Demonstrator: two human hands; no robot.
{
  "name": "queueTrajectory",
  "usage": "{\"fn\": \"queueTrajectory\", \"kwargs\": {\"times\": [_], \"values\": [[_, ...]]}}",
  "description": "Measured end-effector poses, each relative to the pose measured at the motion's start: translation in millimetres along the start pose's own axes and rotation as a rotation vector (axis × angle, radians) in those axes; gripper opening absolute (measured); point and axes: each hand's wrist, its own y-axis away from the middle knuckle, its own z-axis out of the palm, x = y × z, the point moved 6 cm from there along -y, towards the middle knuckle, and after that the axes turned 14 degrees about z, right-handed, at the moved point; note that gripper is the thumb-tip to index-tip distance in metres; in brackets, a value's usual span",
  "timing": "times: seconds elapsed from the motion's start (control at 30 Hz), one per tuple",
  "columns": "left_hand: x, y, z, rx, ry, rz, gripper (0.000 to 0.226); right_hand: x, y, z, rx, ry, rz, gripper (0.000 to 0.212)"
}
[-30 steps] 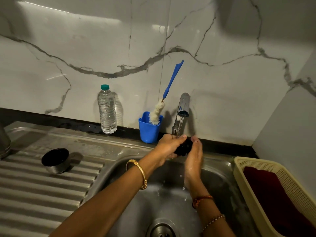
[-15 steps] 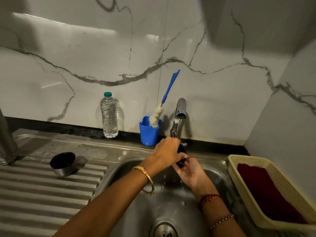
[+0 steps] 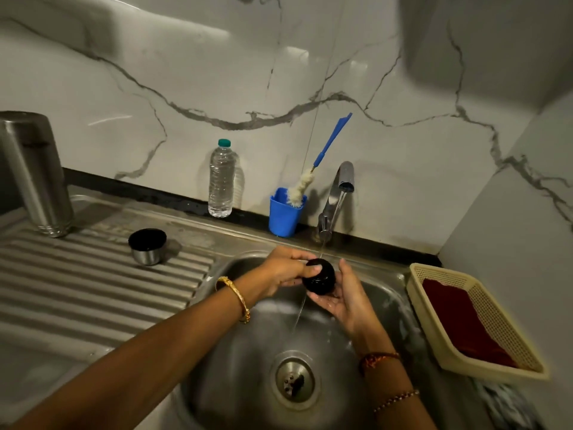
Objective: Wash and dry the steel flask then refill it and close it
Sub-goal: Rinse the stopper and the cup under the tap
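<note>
A small black stopper (image 3: 319, 279) is held over the sink (image 3: 235, 352), right under the thin stream of water (image 3: 336, 209) from the tap (image 3: 339, 187). The left hand (image 3: 286, 271) is the grip on it: its fingers and thumb pinch the stopper from the left side. The right hand (image 3: 344, 297) lies open under it and to its right, palm up, with the stopper touching its fingers (the palm looks wet).

The steel flask (image 3: 34, 172) stands upright on the counter (image 3: 93, 290), far to the left of the sink. Its steel cup lid (image 3: 147, 246) sits mouth up between the flask and the sink. Behind the sink, by the wall, are a water bottle (image 3: 220, 180) and a blue cup (image 3: 286, 212) with a bottle brush (image 3: 322, 159) in it. To the right of the sink is a cream basket (image 3: 483, 352) with a red cloth (image 3: 459, 321) inside.
</note>
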Motion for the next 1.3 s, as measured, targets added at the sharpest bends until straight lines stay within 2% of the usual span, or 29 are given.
{"fn": "queueTrajectory", "kwargs": {"times": [0.1, 0.2, 0.3, 0.4, 0.57, 0.7, 0.8, 0.9, 1.1, 1.3], "values": [[-2.9, 11.4, -18.1, 0.033, 0.041, -0.032, 0.026, 6.5, 10.9, 18.3, -0.021, 0.088, -0.047, 0.027], [-1.6, 23.4, -50.0, 0.051, 0.078, -0.033, 0.025, 9.6, 16.3, 46.7, -0.030, 0.191, -0.054, 0.029], [-5.8, 36.8, -102.5, 0.114, 0.068, -0.026, 0.022, 21.6, 14.3, 90.2, -0.018, 0.375, -0.085, 0.035], [-11.2, 47.7, -163.6, 0.159, 0.020, -0.013, 0.031, 40.7, 6.5, 141.1, -0.081, 0.488, -0.111, 0.037], [-12.7, 66.6, -266.5, 0.239, -0.069, -0.027, 0.023, 70.7, -12.8, 236.8, -0.178, 0.606, -0.076, 0.022], [-8.3, 72.1, -333.9, 0.287, -0.121, 0.019, 0.042, 70.8, -33.9, 305.2, -0.115, 0.833, -0.208, 0.017], [-10.9, 69.5, -374.9, 0.380, -0.061, 0.039, 0.045, 65.1, -43.2, 351.2, -0.065, 1.064, -0.382, 0.020], [-21.4, 61.4, -395.3, 0.421, 0.000, 0.041, 0.039, 63.8, -56.6, 378.0, -0.033, 1.195, -0.463, 0.030], [-56.9, 35.5, -408.8, 0.492, 0.016, -0.016, 0.027, 68.2, -101.2, 393.3, 0.135, 1.465, -0.529, 0.030], [-78.0, 21.1, -415.4, 0.493, -0.044, -0.060, 0.029, 72.0, -121.1, 394.2, 0.168, 1.605, -0.558, 0.034]]}}
